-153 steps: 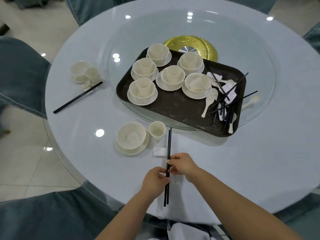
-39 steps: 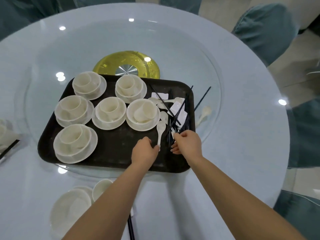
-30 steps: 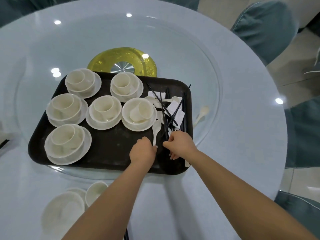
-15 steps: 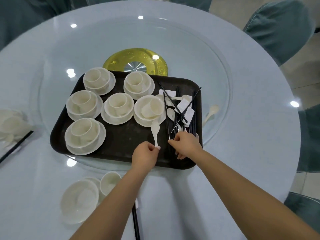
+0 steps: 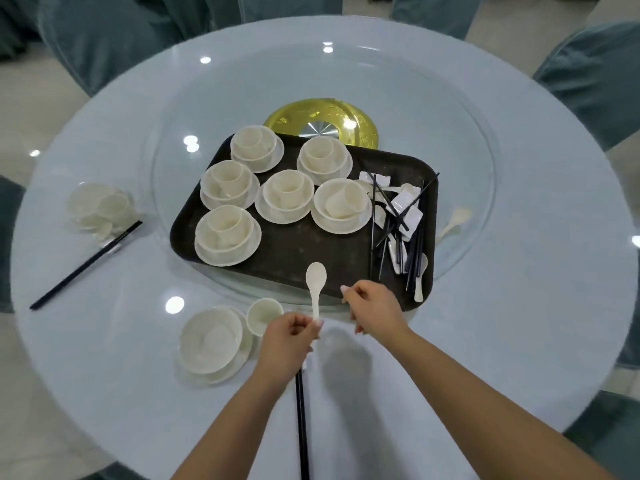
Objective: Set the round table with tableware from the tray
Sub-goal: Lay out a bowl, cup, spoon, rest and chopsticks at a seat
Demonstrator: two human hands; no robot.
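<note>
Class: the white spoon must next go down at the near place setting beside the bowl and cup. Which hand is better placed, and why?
Left. The left hand already pinches the spoon by its handle, right beside the near cup and bowl. The right hand holds nothing.

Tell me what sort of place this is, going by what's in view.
Most likely a restaurant banquet room. A large round table carries a glass turntable on a gold hub, cloth-covered chairs ring it, and a dark tray holds matching bowl sets and black chopsticks.
</note>
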